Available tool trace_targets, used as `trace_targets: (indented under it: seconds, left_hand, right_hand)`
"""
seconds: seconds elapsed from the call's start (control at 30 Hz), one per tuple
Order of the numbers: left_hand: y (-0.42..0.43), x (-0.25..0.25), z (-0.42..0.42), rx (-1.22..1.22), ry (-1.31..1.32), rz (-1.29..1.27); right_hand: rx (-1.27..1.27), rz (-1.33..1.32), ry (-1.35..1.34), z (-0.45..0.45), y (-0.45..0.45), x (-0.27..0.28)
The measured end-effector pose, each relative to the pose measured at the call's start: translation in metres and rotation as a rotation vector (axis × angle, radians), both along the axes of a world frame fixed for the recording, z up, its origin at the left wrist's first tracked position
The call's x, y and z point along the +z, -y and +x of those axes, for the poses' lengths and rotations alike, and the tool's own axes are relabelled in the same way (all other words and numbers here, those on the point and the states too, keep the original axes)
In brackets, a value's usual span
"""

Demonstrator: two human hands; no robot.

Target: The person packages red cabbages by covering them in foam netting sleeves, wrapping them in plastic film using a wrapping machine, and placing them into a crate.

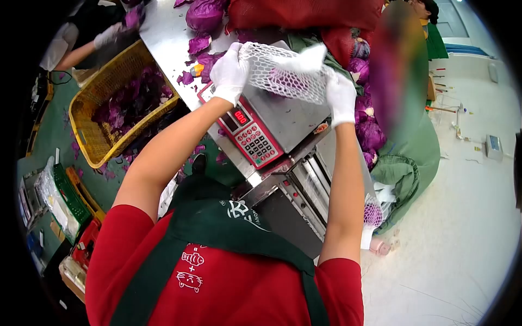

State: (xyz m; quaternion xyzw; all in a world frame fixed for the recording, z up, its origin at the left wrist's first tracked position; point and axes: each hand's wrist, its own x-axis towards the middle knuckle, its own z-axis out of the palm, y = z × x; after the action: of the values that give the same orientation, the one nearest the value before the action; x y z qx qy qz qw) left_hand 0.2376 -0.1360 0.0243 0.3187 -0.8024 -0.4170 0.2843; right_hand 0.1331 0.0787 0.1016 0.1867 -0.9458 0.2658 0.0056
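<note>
A white foam net (285,73) is stretched between my two gloved hands, above the metal plate of a red scale (255,136). My left hand (229,73) grips the net's left end. My right hand (341,98) holds its right end. Something purple shows through the mesh, but whether it is inside or behind the net I cannot tell. A white piece (307,58) lies across the net's upper part. The scale's display shows red digits.
A yellow basket (89,127) of purple leaves stands at the left, near a co-worker's gloved hand (109,35). Purple cabbages (371,135) line the right side. A red sack (304,13) lies at the back, and a roller machine (304,190) stands in front of the scale.
</note>
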Motion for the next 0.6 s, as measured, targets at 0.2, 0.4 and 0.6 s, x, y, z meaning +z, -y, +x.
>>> trace_targets:
  seconds: [0.2,0.4,0.6]
  left_hand:
    - [-0.011,-0.042,-0.018,-0.443,0.248,-0.441]
    - [-0.03,-0.017,0.014,-0.677,-0.291,1.005]
    - [-0.021,0.033,0.081,-0.78,-0.292,2.116]
  right_hand:
    - [-0.161,0.052,0.438,-0.051,0.014,-0.08]
    - [-0.254,-1.07,0.756,0.059,0.018,-0.05]
    - [0.082,-0.8,0.533,0.148,-0.012,0.03]
